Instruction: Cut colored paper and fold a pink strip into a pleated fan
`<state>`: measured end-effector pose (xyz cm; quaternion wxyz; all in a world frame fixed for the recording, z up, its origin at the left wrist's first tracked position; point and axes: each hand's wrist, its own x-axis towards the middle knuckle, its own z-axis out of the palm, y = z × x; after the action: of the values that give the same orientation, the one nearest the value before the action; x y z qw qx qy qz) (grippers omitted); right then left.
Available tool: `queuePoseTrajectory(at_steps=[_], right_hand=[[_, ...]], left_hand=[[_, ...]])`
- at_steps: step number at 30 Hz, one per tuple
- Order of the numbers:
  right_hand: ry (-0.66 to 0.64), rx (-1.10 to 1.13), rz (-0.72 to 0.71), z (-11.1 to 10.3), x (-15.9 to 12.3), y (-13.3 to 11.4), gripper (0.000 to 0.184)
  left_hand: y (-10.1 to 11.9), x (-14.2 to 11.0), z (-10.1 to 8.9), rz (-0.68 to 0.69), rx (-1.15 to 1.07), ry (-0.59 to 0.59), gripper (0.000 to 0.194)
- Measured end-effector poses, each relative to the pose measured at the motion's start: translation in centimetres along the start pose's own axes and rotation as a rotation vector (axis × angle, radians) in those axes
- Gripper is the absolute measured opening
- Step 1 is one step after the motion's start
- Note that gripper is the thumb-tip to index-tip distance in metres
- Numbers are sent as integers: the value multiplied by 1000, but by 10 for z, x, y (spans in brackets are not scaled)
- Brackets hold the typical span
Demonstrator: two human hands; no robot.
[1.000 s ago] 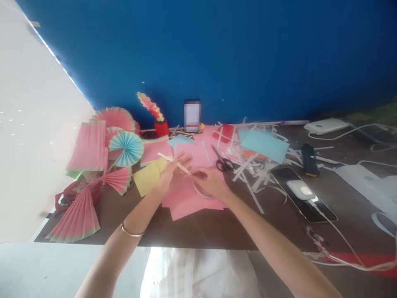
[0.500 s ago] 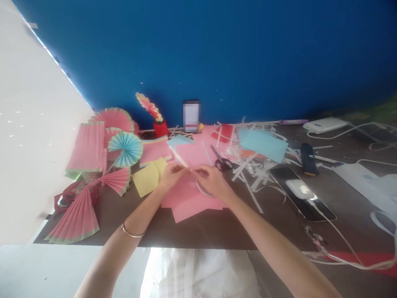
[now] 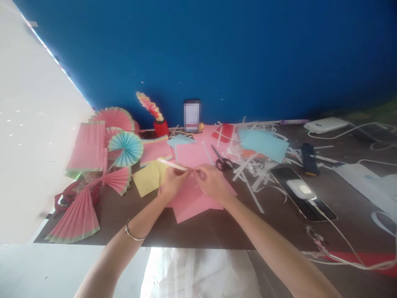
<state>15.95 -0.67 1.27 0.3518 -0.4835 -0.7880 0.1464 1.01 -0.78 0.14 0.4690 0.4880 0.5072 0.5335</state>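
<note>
A narrow white strip (image 3: 169, 164) is pinched in my left hand (image 3: 173, 180), sticking out to the left over the fingers. Close against those fingertips, my right hand (image 3: 211, 180) has its thumb and fingers pressed together; what lies in them is too small to make out. Both hands are over overlapping pink paper sheets (image 3: 195, 203). To the left of my left hand lies a yellow sheet (image 3: 145, 182). Dark-handled scissors (image 3: 221, 161) rest just beyond my right hand.
Folded pink paper fans (image 3: 76, 215) and a blue fan (image 3: 125, 148) fill the left side. Right of the scissors are loose white strips (image 3: 245, 169) and a blue sheet (image 3: 263, 142). A phone (image 3: 288, 186) with a white case on it lies farther right, near cables.
The white strip has swung down to the left and lies flatter over my left hand. A curved white piece under my right hand no longer shows. The top pink sheet has shifted.
</note>
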Motion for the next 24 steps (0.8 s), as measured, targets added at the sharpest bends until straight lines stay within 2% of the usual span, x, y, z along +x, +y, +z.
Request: queuePoseTrajectory(at_steps=[6, 9, 12, 15, 18, 21, 24], right_hand=[[8, -193, -153, 2, -1, 0, 25], [-15, -316, -237, 2, -3, -5, 30], [15, -291, -265, 2, -5, -7, 30], [79, -101, -180, 4, -3, 0, 24], [89, 82, -44, 7, 2, 14, 23], [-14, 135, 6, 7, 4, 23, 43], [-78, 145, 107, 5, 4, 23, 67]], left_hand=[[-5, -3, 2, -39, -70, 55, 18], [-10, 0, 4, -80, -168, 131, 24], [-12, 7, 0, -131, -331, 185, 31], [-10, 13, -5, -163, -448, 153, 39], [-9, 16, -7, -144, -426, 121, 45], [-11, 18, -8, -119, -382, 125, 45], [-14, 20, -10, -94, -351, 162, 45]])
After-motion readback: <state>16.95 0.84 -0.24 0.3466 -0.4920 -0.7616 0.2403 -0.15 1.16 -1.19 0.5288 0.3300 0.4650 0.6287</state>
